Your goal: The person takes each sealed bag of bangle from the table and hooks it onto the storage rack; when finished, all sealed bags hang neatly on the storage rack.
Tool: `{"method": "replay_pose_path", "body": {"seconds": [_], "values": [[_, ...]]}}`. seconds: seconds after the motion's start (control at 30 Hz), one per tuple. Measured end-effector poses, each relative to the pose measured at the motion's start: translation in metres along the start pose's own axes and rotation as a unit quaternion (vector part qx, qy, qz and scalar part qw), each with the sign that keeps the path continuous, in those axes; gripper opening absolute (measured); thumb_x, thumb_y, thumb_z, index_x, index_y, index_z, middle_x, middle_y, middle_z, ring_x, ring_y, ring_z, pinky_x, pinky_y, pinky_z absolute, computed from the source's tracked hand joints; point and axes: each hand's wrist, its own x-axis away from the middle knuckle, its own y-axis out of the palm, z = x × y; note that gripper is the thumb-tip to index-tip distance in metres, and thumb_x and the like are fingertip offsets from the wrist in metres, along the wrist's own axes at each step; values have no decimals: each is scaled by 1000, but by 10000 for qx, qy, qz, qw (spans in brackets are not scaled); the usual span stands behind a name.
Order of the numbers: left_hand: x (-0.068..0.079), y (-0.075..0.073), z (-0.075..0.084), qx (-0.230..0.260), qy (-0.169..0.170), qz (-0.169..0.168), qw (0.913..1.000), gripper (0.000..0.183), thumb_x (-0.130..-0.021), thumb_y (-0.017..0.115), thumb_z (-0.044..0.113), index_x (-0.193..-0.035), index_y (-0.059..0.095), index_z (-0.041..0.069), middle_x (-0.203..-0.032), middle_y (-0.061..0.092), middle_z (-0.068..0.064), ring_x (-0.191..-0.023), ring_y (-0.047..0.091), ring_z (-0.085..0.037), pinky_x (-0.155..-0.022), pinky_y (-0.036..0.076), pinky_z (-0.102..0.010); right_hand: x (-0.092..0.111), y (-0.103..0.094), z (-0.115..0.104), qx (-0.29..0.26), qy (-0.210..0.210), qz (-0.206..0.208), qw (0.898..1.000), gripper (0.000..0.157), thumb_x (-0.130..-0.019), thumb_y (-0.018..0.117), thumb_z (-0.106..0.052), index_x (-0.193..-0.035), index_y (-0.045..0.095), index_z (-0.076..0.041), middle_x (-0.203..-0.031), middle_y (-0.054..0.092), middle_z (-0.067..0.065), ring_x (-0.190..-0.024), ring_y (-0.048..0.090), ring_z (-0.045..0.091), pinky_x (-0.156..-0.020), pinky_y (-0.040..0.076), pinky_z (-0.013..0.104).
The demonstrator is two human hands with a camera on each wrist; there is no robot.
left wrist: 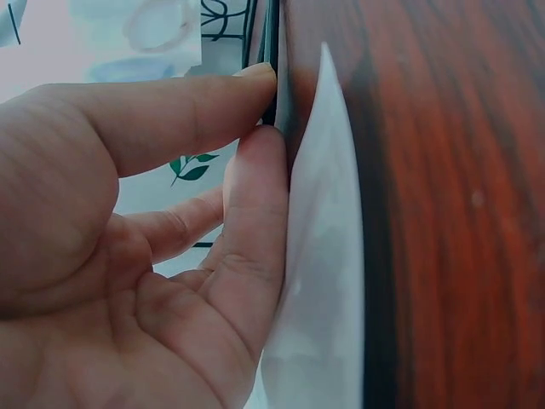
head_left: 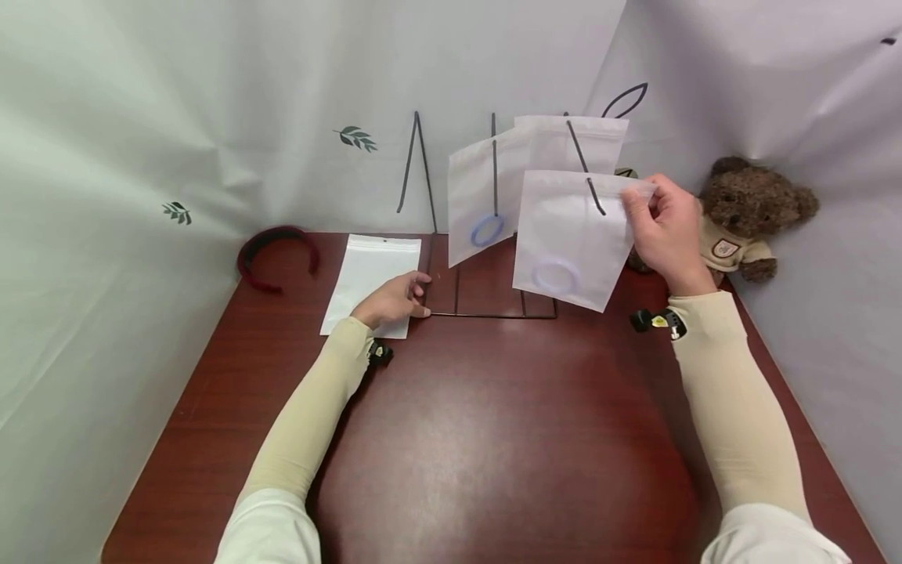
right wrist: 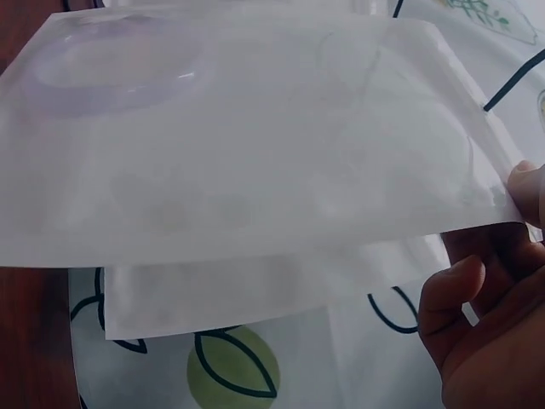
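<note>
In the head view, my right hand (head_left: 668,235) pinches the top right corner of a frosted white zip bag (head_left: 560,227). A pale purple ring (head_left: 555,276) shows through it, and a dark hook passes through near its top edge. My left hand (head_left: 390,301) holds the black wire display rack (head_left: 486,316) at its front left corner; the left wrist view shows thumb and finger meeting on the dark wire (left wrist: 271,51). Further bags hang behind on the rack, one (head_left: 470,180) with a blue ring (head_left: 488,230) inside. The right wrist view shows the gripped bag (right wrist: 255,170) close up.
A white zip bag (head_left: 366,270) lies flat on the table (head_left: 493,439), partly under my left hand. Back left lies a dark red headband (head_left: 247,262). A brown teddy bear (head_left: 754,204) sits behind my right hand. White patterned cloth surrounds the table's back and sides.
</note>
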Motion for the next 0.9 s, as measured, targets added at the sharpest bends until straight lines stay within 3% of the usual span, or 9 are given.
{"method": "replay_pose_path", "body": {"seconds": [0.3,0.67,0.9], "values": [[5,0,-1,-6,-63,8,10000,69,-91,79,4,-152,47,5,-112,51,-9,-93,53,-19,-85,43,-33,-23,15,22,-152,342,-85,9993,19,-105,64,-16,-87,61,-20,-58,48,-21,-52,41,-4,-53,32,18],[4,-1,0,67,-85,-11,9999,68,-93,78,4,-153,46,6,-113,49,-9,-93,52,-18,-84,43,-33,-51,26,25,-354,477,-163,9981,15,-105,63,-17,-90,65,-17,-59,45,-16,-55,39,0,-57,31,21],[1,-1,2,27,-53,-1,10000,68,-92,79,4,-152,47,7,-113,50,-8,-93,53,-19,-84,44,-33,-66,29,25,-295,654,-141,9973,14,-104,62,-19,-95,68,-10,-62,46,-14,-60,41,1,-61,33,22]]}}
